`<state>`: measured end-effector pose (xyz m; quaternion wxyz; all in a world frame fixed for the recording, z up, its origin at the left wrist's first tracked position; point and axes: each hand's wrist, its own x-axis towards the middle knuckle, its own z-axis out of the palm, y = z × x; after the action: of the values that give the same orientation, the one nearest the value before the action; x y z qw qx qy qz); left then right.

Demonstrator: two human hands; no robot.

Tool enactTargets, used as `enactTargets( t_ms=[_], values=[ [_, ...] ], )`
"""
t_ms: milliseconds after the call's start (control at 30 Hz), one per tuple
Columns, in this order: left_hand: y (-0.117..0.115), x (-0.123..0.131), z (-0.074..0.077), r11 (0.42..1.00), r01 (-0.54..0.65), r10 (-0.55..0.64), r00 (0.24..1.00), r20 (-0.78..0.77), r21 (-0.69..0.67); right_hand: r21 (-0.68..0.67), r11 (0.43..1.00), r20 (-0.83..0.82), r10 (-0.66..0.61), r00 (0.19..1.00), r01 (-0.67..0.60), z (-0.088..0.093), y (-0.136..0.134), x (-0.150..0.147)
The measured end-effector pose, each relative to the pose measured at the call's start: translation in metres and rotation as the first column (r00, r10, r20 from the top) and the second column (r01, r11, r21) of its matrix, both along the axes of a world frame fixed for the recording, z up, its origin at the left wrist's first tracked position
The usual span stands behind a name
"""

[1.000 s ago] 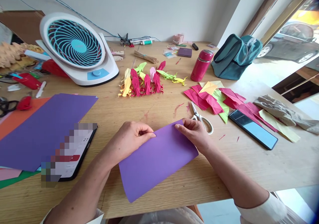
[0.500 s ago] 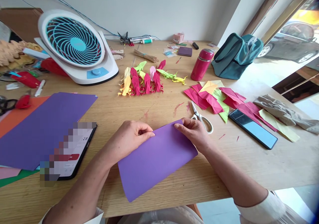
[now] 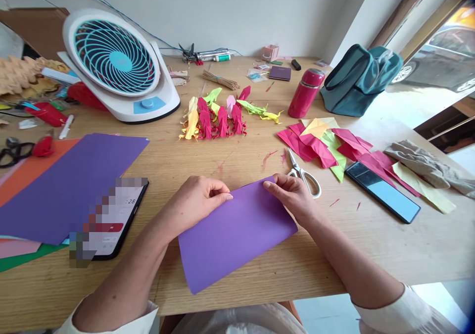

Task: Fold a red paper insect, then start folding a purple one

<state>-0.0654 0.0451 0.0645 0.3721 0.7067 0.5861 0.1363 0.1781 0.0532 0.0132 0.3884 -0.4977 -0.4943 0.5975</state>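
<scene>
A folded purple paper sheet (image 3: 233, 235) lies on the wooden table (image 3: 237, 161) in front of me, its rounded fold toward the table's near edge. My left hand (image 3: 196, 203) pinches the far edge of the sheet at its left corner. At the sheet's right corner my right hand (image 3: 293, 195) pinches the same edge. Both hands have fingers pressed together on the paper.
Scissors (image 3: 304, 173) lie just beyond my right hand, a phone (image 3: 382, 190) and loose coloured papers (image 3: 326, 143) to the right. Origami figures (image 3: 222, 116), a red flask (image 3: 306, 92), a teal bag (image 3: 358, 79), a fan (image 3: 118, 67), big purple sheets (image 3: 70, 183) and another phone (image 3: 111, 220) lie around.
Both hands keep the same pinch on the purple sheet. The view has shifted slightly, so everything sits a little to the right and higher.
</scene>
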Motion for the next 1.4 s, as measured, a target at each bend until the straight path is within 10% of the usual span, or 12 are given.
enactTargets(
  t_ms=[1400],
  values=[
    [0.008,-0.005,-0.015,0.995,0.093,-0.093,0.996,-0.006,0.046,0.012,0.999,-0.011,0.044,0.999,-0.044,-0.005,0.002,-0.002]
  ],
)
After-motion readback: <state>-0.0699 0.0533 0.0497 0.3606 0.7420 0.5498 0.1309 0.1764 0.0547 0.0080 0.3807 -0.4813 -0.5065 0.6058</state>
